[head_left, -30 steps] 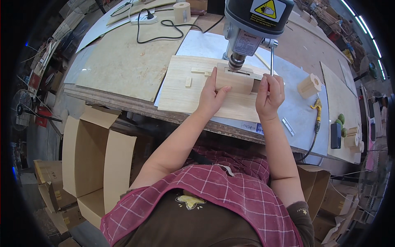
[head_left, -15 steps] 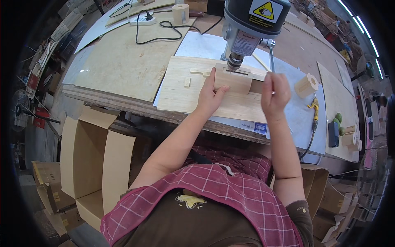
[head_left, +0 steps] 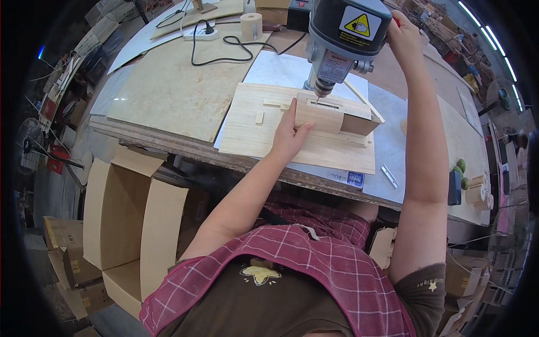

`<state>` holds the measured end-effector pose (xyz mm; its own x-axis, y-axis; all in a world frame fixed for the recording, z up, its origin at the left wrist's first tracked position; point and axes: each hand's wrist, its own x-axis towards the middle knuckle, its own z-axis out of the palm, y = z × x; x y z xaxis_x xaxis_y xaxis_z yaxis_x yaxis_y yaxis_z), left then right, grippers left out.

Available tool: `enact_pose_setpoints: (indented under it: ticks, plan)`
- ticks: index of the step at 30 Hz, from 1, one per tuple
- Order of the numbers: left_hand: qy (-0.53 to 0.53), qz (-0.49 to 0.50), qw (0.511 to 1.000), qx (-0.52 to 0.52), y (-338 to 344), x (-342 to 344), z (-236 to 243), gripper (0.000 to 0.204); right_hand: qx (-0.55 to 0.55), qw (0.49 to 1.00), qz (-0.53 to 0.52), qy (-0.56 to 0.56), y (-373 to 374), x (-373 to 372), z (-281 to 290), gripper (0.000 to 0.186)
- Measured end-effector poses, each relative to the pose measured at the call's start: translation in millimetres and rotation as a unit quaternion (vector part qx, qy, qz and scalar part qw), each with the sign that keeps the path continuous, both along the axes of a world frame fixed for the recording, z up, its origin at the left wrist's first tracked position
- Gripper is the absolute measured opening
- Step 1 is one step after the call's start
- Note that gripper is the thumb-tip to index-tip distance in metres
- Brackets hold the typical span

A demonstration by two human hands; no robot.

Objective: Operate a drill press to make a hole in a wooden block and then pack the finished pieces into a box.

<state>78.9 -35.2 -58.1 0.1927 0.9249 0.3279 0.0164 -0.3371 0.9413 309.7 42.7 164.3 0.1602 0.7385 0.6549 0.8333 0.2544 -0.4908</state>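
My left hand (head_left: 290, 137) grips the left end of a pale wooden block (head_left: 325, 119), thumb on the near side and fingers reaching over it. A long narrow slot is cut in the block's top. Directly above hangs the drill press (head_left: 348, 33), its thin bit pointing down at the slot; I cannot tell whether it touches. My right hand (head_left: 405, 38) is raised beside the drill head, its fingers closed on a lever with a red end, mostly hidden. Under the block lies a flat wooden board (head_left: 247, 132), with small wood strips (head_left: 259, 117) on it.
A power strip (head_left: 201, 33) with a black cable and a wooden cylinder (head_left: 251, 27) stand at the back left. A small metal piece (head_left: 389, 176) lies near the front edge. Green fruits (head_left: 461, 165) and a dark phone-like object (head_left: 454, 188) sit right. An open carton (head_left: 120, 208) stands below left.
My right hand has moved up and away from in front of the block to the drill head's right side. The chuck sits slightly higher and its bit shows. My left hand keeps its hold.
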Motion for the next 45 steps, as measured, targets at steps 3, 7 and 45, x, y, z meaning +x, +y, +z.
enact_pose_setpoints:
  ticks: [3, 7, 45]
  plan:
    - [0.011, 0.009, 1.000, 0.000, -0.1, -2.8, -1.2, 0.072, -0.008, 0.991, 0.099, 0.085, -17.0, -7.0, -12.5, 0.029]
    - [0.012, 0.007, 1.000, 0.008, 0.3, -3.4, -2.2, 0.075, -0.068, 0.980, 0.111, 0.152, -64.3, 0.7, -65.7, 0.036]
    - [-0.455, -0.038, 0.767, -0.451, -90.0, -155.2, 48.0, 0.039, -0.226, 0.922, 0.215, 0.230, -247.5, -40.3, -132.6, 0.024]
